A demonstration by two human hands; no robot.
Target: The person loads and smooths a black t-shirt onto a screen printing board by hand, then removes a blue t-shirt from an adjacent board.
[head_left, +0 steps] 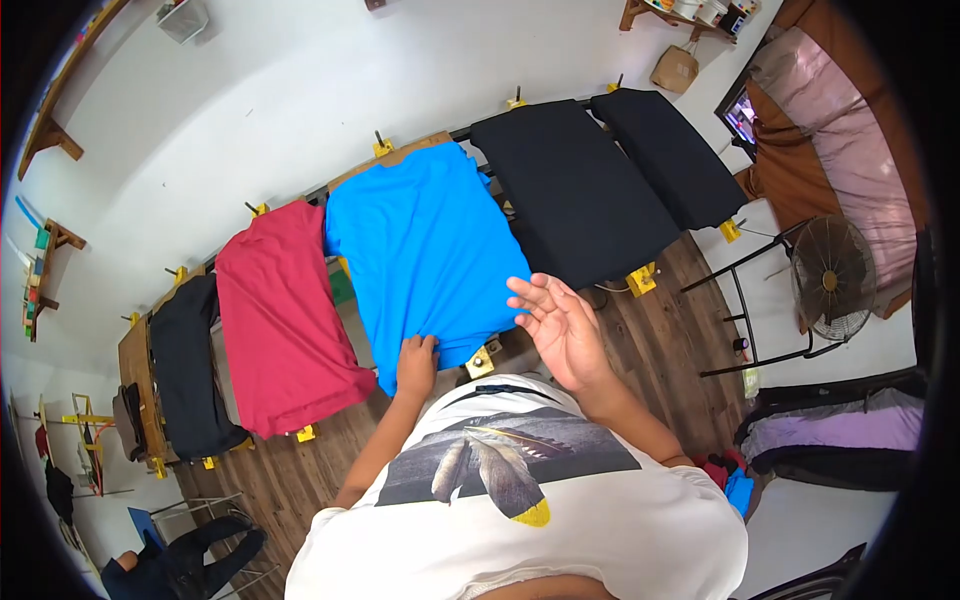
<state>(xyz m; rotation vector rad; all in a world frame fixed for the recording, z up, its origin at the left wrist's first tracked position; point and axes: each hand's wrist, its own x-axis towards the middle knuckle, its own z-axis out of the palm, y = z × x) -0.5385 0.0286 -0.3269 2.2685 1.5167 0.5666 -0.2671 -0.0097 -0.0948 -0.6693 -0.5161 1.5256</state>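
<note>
A bright blue T-shirt (425, 250) lies, slightly wrinkled, over a board in the middle of the row. At its near lower edge, my left hand (417, 366) has its fingers curled onto the fabric, gripping the hem. My right hand (560, 330) is raised at the shirt's lower right corner, palm turned up, fingers apart and holding nothing. To the left of the blue shirt is a dark red shirt (285, 320). A black cloth (575, 190) covers the board on the right.
Another black piece (668, 155) covers the far right board, and a black shirt (190, 365) lies at left. Yellow clamps (641, 279) jut from the board ends. A round fan (832, 278) stands at right beside a black metal frame (735, 300). Wooden floor (660, 335) lies below.
</note>
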